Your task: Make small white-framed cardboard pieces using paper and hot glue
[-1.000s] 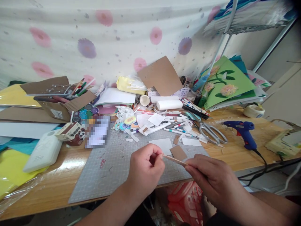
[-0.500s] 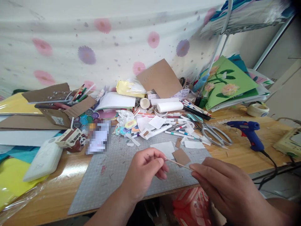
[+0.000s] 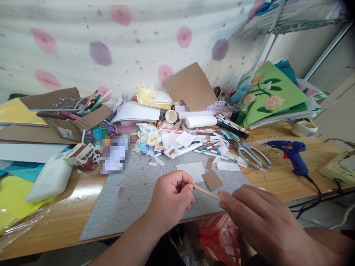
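A thin, light brown strip [image 3: 206,191], flat like a wooden craft stick or a cut piece of cardboard, spans the gap between my two hands. My left hand [image 3: 173,197] pinches one end of it between thumb and forefinger. The other end is held in the fingers of my right hand [image 3: 256,214]. Both hands are above the front edge of the grey cutting mat [image 3: 122,210]. Just beyond the strip, a brown cardboard square [image 3: 212,180] and a white paper piece [image 3: 191,171] lie on the mat.
Several markers, paper scraps and a white roll [image 3: 201,121] crowd the mat's back. Scissors [image 3: 253,155] and a blue glue gun [image 3: 292,153] lie to the right. A cardboard box of pencils [image 3: 65,127] and a white case [image 3: 51,179] stand left. Below the edge hangs a red bag [image 3: 220,238].
The strip has turned so that more of its flat face shows. My left fingers have curled in closer around its end, and my right hand has moved slightly left. The view has tilted down slightly.
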`<action>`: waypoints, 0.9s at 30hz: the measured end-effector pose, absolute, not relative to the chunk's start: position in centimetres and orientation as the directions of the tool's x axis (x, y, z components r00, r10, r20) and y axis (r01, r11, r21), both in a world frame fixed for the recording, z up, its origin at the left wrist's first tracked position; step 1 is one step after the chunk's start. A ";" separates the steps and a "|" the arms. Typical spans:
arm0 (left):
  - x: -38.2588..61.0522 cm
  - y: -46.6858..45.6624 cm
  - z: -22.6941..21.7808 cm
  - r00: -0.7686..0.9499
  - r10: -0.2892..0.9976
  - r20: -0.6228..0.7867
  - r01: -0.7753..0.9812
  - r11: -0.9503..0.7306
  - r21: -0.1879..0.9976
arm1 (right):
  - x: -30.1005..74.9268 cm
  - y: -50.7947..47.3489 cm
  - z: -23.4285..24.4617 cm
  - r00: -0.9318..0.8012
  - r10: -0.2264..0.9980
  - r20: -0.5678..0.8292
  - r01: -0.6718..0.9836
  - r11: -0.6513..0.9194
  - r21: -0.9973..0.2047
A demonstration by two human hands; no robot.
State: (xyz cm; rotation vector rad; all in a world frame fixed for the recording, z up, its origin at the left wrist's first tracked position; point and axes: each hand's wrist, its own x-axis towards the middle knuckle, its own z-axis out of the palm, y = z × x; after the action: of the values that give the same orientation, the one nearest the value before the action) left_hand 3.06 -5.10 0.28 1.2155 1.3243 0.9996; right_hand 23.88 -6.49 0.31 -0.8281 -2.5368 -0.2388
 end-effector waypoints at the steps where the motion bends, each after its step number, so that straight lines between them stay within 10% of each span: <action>1: 3.1 -5.2 0.3 0.043 0.989 -0.141 0.140 0.134 0.981 | 23.8 -6.5 0.4 -0.714 0.508 0.481 0.591 0.807 0.025; 11: 3.0 -4.7 -0.6 -0.100 0.988 0.117 0.383 -0.070 0.921 | 24.7 -6.5 -1.0 -0.679 0.492 0.545 0.637 0.764 0.104; 18: 2.9 -4.7 -0.6 0.101 0.984 -0.144 -0.030 0.148 0.989 | 25.1 -6.0 -1.2 -0.593 0.645 0.483 0.650 0.737 -0.187; 27: 4.0 -5.2 -0.3 0.059 0.998 0.017 0.229 -0.030 0.973 | 24.7 -6.2 0.1 -0.553 0.758 0.346 0.618 0.652 -0.440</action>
State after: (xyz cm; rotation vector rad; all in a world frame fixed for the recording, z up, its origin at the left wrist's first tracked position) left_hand 3.99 -5.19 -0.33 1.4224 1.3228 1.0649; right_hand 24.65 -6.17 0.12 -1.0704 -2.3594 0.3649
